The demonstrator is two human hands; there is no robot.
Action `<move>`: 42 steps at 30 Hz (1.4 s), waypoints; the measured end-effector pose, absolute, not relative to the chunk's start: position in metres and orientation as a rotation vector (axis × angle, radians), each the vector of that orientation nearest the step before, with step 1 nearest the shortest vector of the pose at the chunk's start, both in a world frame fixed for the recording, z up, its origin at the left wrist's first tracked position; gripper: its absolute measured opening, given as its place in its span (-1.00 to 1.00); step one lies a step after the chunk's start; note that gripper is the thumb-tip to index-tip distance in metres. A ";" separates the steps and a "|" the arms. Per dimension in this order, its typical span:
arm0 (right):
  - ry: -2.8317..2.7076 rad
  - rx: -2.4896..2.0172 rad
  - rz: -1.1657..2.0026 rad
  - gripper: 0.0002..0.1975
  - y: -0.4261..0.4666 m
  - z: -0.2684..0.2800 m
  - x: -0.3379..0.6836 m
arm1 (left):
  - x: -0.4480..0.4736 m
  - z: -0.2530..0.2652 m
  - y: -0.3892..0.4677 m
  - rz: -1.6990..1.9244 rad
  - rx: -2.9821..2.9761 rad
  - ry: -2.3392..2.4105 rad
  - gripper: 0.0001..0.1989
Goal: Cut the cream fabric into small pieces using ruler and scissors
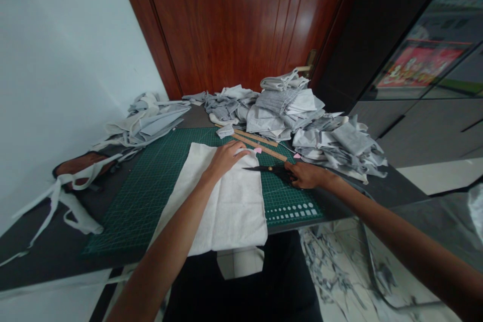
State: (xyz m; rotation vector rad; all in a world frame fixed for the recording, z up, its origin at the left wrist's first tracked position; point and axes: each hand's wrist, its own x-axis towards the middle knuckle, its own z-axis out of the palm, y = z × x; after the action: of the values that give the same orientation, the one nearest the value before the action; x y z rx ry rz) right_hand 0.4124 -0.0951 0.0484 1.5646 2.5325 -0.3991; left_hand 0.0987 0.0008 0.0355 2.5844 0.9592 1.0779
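Careful, slips hurt

White cloth lies between six and seven o'clock. At four, the right hand grips scissors. The left hand, near eight, touches the cloth; can't tell if pinching. Slipping cloth might get fingers nicked.

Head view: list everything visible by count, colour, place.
Table: one, dark, centre
Mat: one, green, on table
Large cloth: one, white, over mat
Scissors: one pair, black, at cloth's edge
Rulers: two, tan, beyond cloth
Pink pieces: two, pink, near rulers
Small piece: one, white, beyond cloth
Fabric piles: several, grey-white, table's back
Brown item: one, brown, left
Straps: several, white, left
Floor scraps: many, grey, lower right
Door: one, reddish, behind table
Wall: one, white, left
Cabinet: one, dark, right
Trousers: one pair, black, below
Left hand: one, on cloth
Right hand: one, holding scissors
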 end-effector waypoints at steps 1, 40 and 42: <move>2.535 1.565 -0.398 -0.67 -0.095 0.049 0.412 | 0.099 0.035 0.001 1.077 2.582 0.965 -0.69; 2.518 1.557 -0.277 -0.70 -0.097 0.057 0.409 | 0.102 0.035 0.004 1.115 2.636 0.949 -0.66; 2.515 1.547 -0.280 -0.70 -0.097 0.057 0.409 | 0.102 0.035 0.004 1.121 2.636 0.940 -0.66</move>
State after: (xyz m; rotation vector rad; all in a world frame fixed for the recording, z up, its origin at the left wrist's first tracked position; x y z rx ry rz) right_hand 0.4087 -0.0972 0.0569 1.5469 2.5152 -0.2797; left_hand 0.1020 0.0041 0.0348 2.6360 0.9396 1.1207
